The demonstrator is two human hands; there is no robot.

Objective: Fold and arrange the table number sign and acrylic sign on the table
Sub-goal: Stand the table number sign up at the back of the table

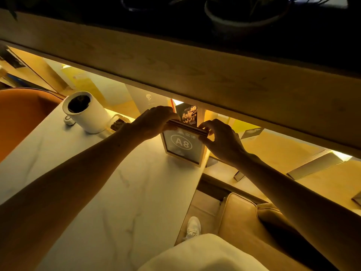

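Note:
A wood-framed table number sign [182,146] marked "A8" stands upright near the far right edge of the pale marble table [109,192]. My left hand [154,122] grips the left end of its top edge. My right hand [221,139] pinches the right end of that edge. Just behind the sign stands a dark printed acrylic sign [188,115], partly hidden by my left hand.
A white cylindrical container [86,112] with a dark opening stands at the table's far left, a small dish [118,124] beside it. A wooden beam [175,61] crosses overhead with potted plants above. A tan cushioned seat [246,218] is to the right, an orange chair [21,118] at left.

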